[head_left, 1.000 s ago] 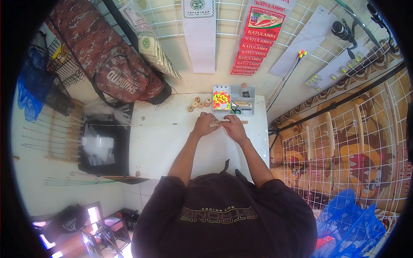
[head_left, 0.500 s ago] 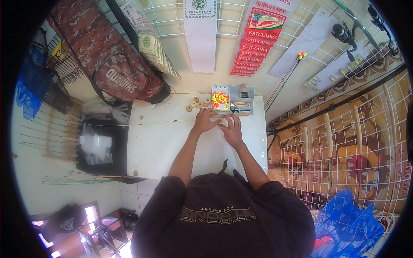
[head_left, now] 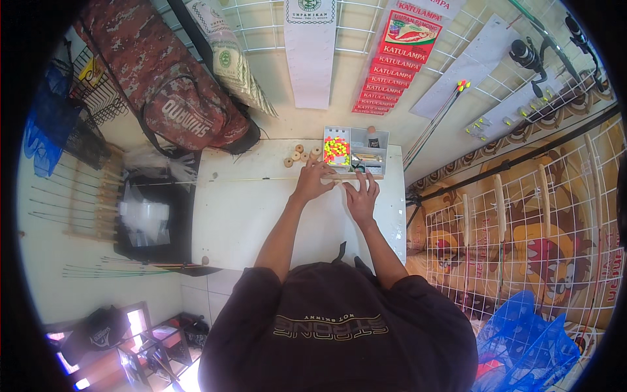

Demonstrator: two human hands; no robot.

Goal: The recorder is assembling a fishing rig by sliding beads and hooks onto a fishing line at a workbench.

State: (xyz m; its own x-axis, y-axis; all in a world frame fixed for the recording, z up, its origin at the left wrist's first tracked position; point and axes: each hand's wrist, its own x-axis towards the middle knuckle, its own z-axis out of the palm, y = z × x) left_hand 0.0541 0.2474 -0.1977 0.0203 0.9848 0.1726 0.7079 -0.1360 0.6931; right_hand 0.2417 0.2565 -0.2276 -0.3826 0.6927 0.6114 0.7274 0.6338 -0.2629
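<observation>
A long, thin, pale rod (head_left: 241,179) lies crosswise above the white table and runs left past its edge. My left hand (head_left: 312,182) is closed on its right end, with the fingertips curled over the far side. Beside it, a wood-coloured length (head_left: 356,176) continues to the right; whether it is one piece with the rod I cannot tell. My right hand (head_left: 362,200) has its thumb and fingers on either side of this length, gripping it lightly. Anything small between the two hands is too fine to make out.
Just beyond my hands stands a grey compartment box (head_left: 384,139) holding bright yellow and red beads and a small bottle. Several wooden spools (head_left: 296,156) stand left of it. A camouflage bag (head_left: 189,108) leans at the table's far left corner. Wire racks (head_left: 516,215) rise on the right.
The rod's left part has swung slightly away from me, and the wood-coloured length now lies more level. My right hand has shifted a little to the right, with its fingers spread wider.
</observation>
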